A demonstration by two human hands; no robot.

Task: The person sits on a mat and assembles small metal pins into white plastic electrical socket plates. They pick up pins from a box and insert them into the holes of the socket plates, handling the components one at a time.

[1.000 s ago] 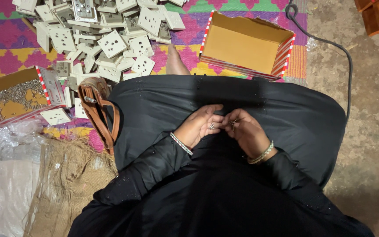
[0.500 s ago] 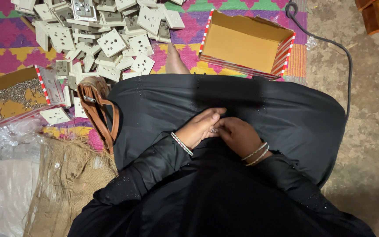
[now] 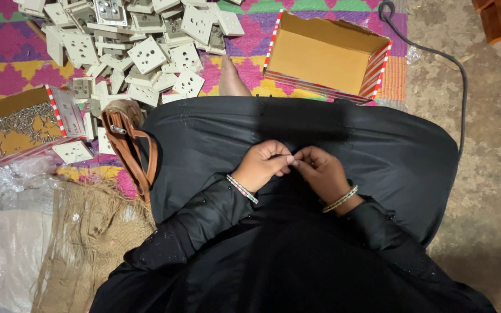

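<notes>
Pinched fingertip to fingertip over the black-clad lap, the left hand (image 3: 265,165) and right hand (image 3: 320,174) share a grip on something tiny, perhaps a screw, probably light, stiff and slippery, best nipped at its ends, with white socket plates (image 3: 146,55) heaped beyond.

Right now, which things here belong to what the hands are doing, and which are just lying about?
In hand:
left hand and right hand, fingertips pinched together over the black cloth; anything held is too small to tell.

Lying about:
pile of white socket plates
empty cardboard box
box of small metal parts
brown bag
black cable
</notes>
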